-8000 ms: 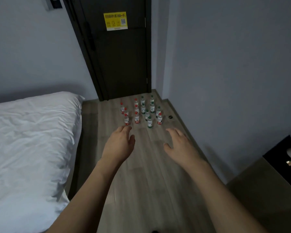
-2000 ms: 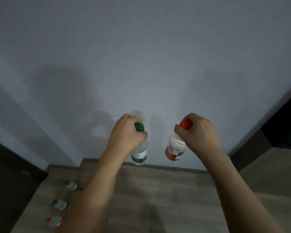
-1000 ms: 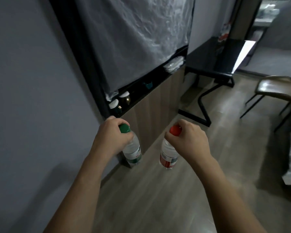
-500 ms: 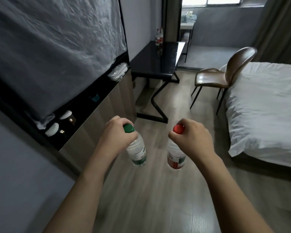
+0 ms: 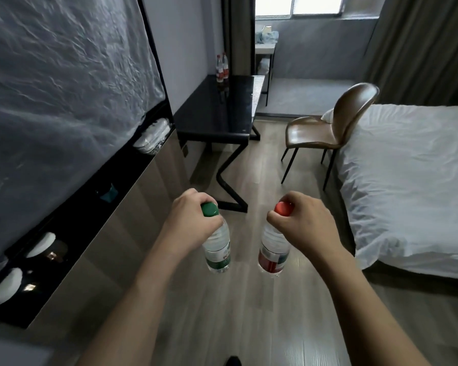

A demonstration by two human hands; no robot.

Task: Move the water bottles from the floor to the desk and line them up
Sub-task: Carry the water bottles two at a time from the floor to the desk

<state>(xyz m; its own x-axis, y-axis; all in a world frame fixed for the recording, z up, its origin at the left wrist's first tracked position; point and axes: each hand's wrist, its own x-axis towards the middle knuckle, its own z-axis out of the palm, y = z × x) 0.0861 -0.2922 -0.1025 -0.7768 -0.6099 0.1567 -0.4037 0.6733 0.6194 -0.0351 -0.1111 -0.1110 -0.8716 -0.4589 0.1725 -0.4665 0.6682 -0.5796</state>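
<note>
L hand (image 5: 189, 225) is gripping green-cap bottle (image 5: 217, 249) by neck; R hand (image 5: 304, 228) is gripping red-cap bottle (image 5: 273, 253) likewise. Both are hanging above floor (image 5: 249, 313), long axes near-vertical, caps up. Desk (image 5: 222, 112) w/ two bottles (image 5: 221, 67) is sitting ahead.

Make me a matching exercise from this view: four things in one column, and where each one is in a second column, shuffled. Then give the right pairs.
Things
1. green-capped bottle
2. red-capped bottle
3. pair of red-labelled bottles
4. brown chair

Places
A. standing at the far end of the black desk
B. between the desk and the bed
C. held at the neck by the left hand
D. held at the neck by the right hand

Pairs: 1-C, 2-D, 3-A, 4-B
</note>
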